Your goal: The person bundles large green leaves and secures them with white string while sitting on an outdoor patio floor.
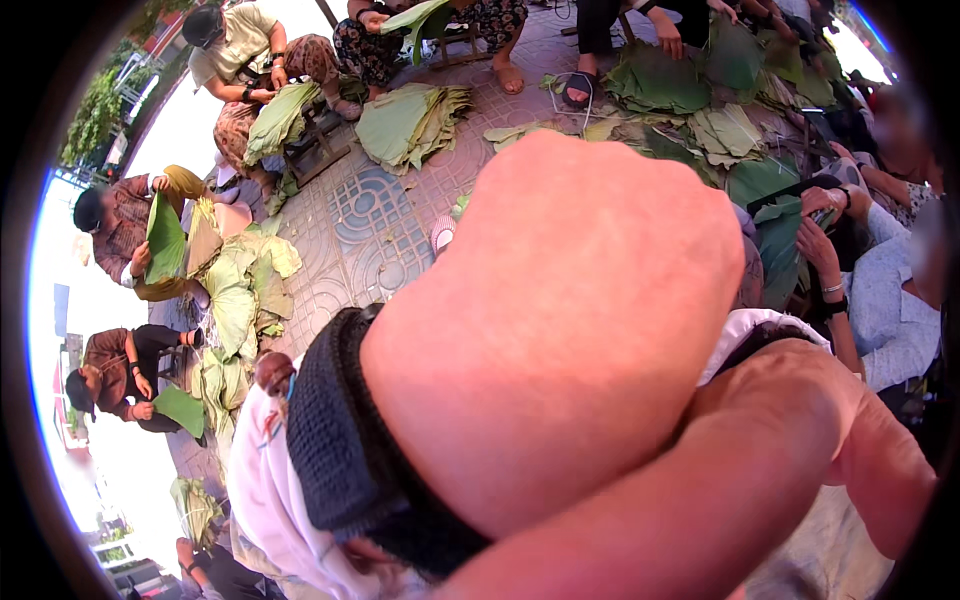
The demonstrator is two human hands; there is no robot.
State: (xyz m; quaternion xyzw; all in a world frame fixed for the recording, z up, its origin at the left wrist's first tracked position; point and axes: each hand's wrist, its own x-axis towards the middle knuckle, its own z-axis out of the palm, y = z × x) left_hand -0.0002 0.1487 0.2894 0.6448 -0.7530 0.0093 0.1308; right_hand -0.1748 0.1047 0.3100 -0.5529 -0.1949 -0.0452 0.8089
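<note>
My left hand (555, 280) fills the middle of the head view, very close, its back toward me. The knuckles form a rounded upper edge, and the fingers are hidden behind them. A black knitted band (345, 430) wraps its wrist at the lower left. Bare skin of my right hand and arm (660, 500) crosses in front along the lower right, too near to make out its fingers. I cannot tell what either hand holds. Behind them shows white cloth (265, 480) with a round brown piece (273, 372) at its edge.
Several seated people work around a patterned pavement (375, 225). Piles of large green leaves lie at the left (232, 300), at the far middle (410, 125) and at the far right (655, 80). Close on the right, a person's hands (820, 245) hold a dark green leaf (777, 250).
</note>
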